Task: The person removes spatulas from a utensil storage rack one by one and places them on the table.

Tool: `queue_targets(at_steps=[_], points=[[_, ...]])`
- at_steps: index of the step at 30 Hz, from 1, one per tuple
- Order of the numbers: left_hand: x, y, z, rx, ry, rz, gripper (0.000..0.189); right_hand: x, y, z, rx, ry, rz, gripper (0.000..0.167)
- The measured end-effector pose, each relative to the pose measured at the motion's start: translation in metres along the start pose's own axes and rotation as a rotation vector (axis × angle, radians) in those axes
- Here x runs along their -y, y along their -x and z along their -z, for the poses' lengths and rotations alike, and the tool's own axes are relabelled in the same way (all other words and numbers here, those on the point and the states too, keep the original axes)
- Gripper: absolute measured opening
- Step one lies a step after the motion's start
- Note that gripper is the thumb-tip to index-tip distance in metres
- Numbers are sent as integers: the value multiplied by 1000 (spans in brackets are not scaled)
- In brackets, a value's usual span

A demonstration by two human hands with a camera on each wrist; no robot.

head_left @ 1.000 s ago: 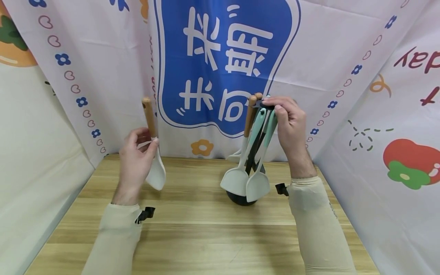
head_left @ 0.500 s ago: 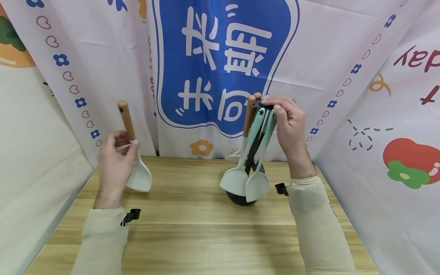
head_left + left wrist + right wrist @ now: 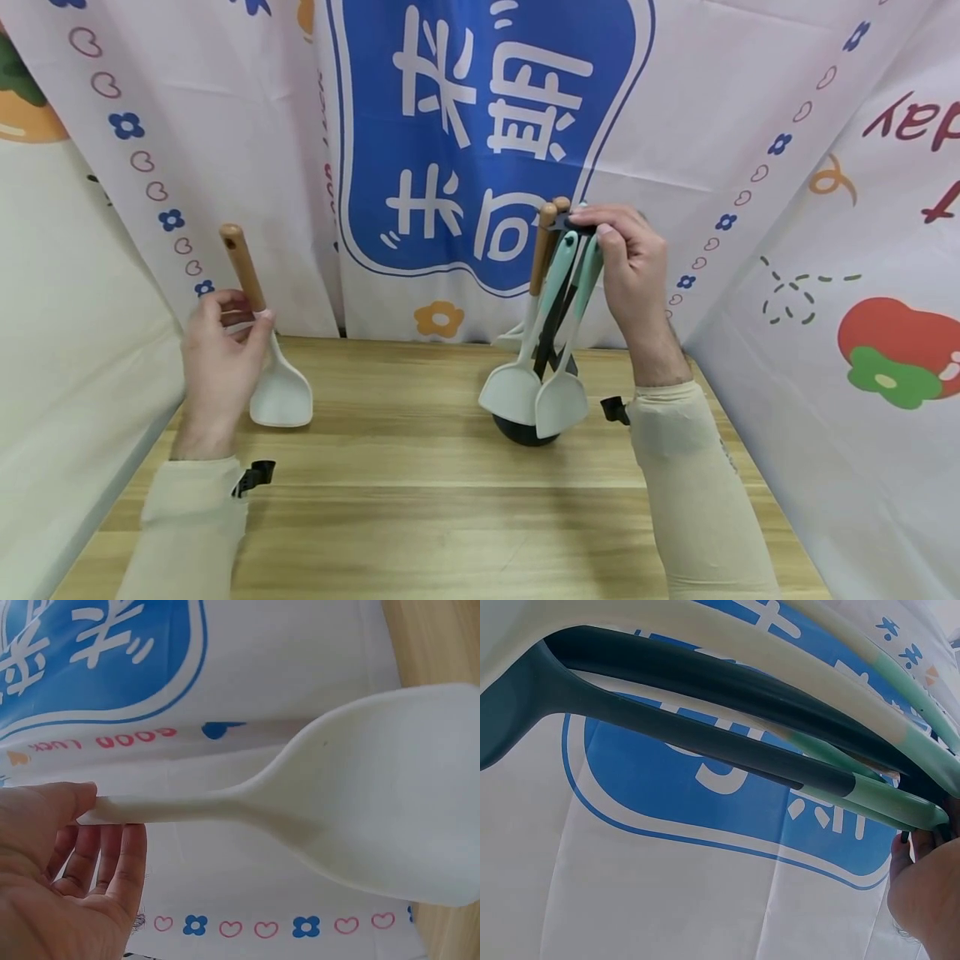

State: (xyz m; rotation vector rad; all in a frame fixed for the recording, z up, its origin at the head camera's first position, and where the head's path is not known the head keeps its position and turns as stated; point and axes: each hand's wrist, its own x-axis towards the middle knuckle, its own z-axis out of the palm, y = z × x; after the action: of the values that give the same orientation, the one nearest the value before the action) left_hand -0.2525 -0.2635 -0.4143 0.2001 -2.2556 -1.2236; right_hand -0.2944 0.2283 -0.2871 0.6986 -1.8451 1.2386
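Observation:
My left hand (image 3: 225, 358) pinches a white spatula (image 3: 282, 395) with a wooden handle (image 3: 243, 268) just below where the wood begins. The spatula's head points down, over the left part of the table. In the left wrist view its broad white blade (image 3: 397, 795) stretches to the right, away from the thumb and fingers. My right hand (image 3: 630, 258) grips the black top of a utensil stand, whose round black base (image 3: 525, 430) shows below. Around that stand hang white turners (image 3: 512, 395) with mint-green handles, wooden-handled utensils (image 3: 542, 250) and dark ones (image 3: 705, 735). The fingers hide much of the top.
The wood-grain table (image 3: 420, 500) reaches back to a white printed cloth (image 3: 712, 100) with a blue panel. Cloth walls also close in the left and right sides. Black camera mounts (image 3: 255, 477) sit on both wrists.
My left hand has carried the white spatula to the left, and its blade has turned to face the camera more. My right hand stays on the stand's top.

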Motion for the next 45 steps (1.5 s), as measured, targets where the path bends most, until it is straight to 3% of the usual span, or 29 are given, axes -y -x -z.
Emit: queue_targets(at_steps=[4, 18, 31, 45], points=[[6, -3, 5, 38, -44, -11, 52, 0, 0, 0, -4, 1, -6, 43], [26, -12, 12, 210, -126, -156, 50, 1, -1, -1, -6, -10, 4, 43], [35, -20, 12, 308, -256, -187, 46, 0, -1, 0, 1, -10, 1, 43], [53, -28, 16, 441, -336, -174, 35, -1, 0, 0, 8, 5, -19, 43]])
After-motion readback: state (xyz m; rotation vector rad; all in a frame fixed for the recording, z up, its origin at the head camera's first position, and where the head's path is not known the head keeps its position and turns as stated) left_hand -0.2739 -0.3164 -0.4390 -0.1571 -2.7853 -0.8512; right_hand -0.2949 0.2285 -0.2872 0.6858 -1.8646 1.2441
